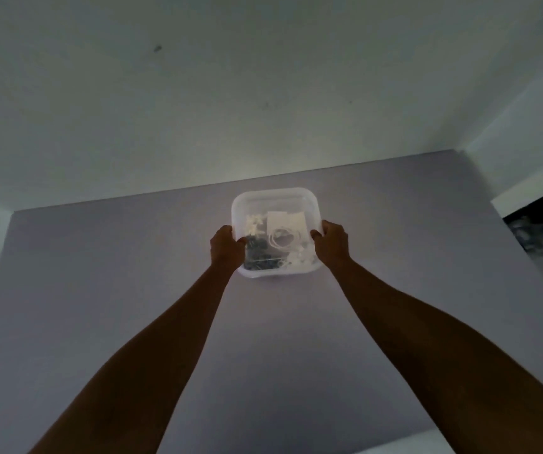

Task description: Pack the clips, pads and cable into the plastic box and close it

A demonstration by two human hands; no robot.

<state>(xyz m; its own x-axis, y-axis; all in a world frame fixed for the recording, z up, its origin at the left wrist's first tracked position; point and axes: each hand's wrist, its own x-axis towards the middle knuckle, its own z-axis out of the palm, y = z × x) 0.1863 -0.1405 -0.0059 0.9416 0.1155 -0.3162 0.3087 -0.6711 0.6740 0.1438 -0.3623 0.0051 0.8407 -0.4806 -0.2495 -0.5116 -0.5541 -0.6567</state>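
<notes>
A clear plastic box (275, 196) stands on the grey table (99, 290), towards its far edge. Inside lie a coiled white cable (285, 239), a white pad (286, 220), white clips (254, 221) and dark clips (258, 257). My left hand (226, 247) grips the box's left side and my right hand (330, 244) grips its right side. Whether a lid sits on the box I cannot tell.
A white wall (231, 93) rises right behind the table's far edge. At the right, beyond the table's edge, is a dark heap (538, 224) of unclear things. The room is dim.
</notes>
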